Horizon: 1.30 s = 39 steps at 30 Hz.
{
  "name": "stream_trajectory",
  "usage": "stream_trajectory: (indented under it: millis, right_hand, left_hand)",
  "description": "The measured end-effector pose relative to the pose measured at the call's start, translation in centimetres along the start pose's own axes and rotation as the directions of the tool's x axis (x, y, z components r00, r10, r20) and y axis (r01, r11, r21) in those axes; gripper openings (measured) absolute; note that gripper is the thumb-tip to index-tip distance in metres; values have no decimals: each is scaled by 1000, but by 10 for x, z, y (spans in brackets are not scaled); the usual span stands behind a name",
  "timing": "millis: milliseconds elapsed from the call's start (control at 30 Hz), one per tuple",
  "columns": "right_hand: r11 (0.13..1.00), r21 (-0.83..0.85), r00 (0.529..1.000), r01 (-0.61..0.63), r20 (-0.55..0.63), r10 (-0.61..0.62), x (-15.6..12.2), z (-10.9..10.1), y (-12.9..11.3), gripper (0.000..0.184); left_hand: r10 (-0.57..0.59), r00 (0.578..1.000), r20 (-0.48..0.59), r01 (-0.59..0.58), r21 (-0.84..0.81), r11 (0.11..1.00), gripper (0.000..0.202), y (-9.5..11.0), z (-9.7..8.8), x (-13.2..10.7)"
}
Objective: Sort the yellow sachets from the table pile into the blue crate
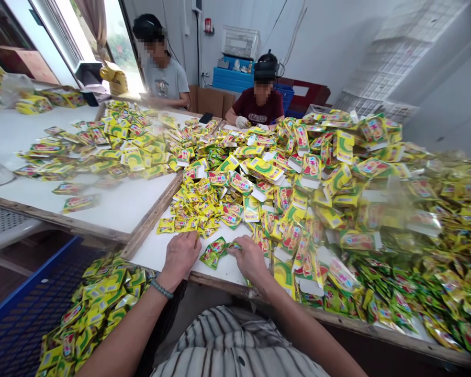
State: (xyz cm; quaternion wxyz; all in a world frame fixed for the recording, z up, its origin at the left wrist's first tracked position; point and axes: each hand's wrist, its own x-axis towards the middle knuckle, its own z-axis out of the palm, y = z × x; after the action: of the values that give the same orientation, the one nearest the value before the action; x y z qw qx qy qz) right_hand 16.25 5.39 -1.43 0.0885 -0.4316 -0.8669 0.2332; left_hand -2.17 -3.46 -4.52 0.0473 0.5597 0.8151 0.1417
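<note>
My left hand [179, 256] rests on the white table [153, 248] near its front edge, fingers curled down beside a small green and yellow sachet [214, 252]. My right hand [248, 257] pinches the right end of that sachet. Just beyond my hands lies a heap of small yellow sachets [198, 209], and a far bigger pile of larger green and yellow packets [337, 199] fills the table to the right. A bead bracelet sits on my left wrist.
A blue crate [27, 309] at lower left holds several packets [98, 303]. A second white table [113, 209] to the left carries more packets. Two other people [259, 102] sit at the far side, one with gloved hands on the pile.
</note>
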Motion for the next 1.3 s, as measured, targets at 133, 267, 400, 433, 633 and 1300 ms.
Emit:
stream_trajectory:
  millis: [133, 267, 400, 433, 633, 1300]
  right_hand:
    - [980, 196, 996, 26, -86, -9, 1, -7, 1, 9]
    - [875, 469, 989, -121, -22, 148, 8, -8, -8, 15]
    - [455, 856, 964, -245, 166, 207, 16, -4, -24, 25]
    - [357, 900, 962, -250, 189, 197, 16, -3, -26, 27]
    - [311, 907, 934, -283, 187, 305, 5, -1, -16, 31]
    - [806, 577, 930, -132, -210, 302, -41, -42, 15, 31]
  left_hand:
    - [-233, 969, -83, 216, -181, 960, 31, -21, -6, 9]
    - [-481, 877, -3, 357, -666, 655, 31, -35, -6, 18]
    - [-467, 855, 226, 321, -937, 135, 40, -12, 0, 12]
    - [-437, 860, 262, 314, -948, 49, 43, -1, 1, 8]
    - [-230, 906, 356, 327, -932, -155, 43, 52, 2, -16]
    - [581, 812, 59, -576, -87, 813, 42, 74, 10, 106]
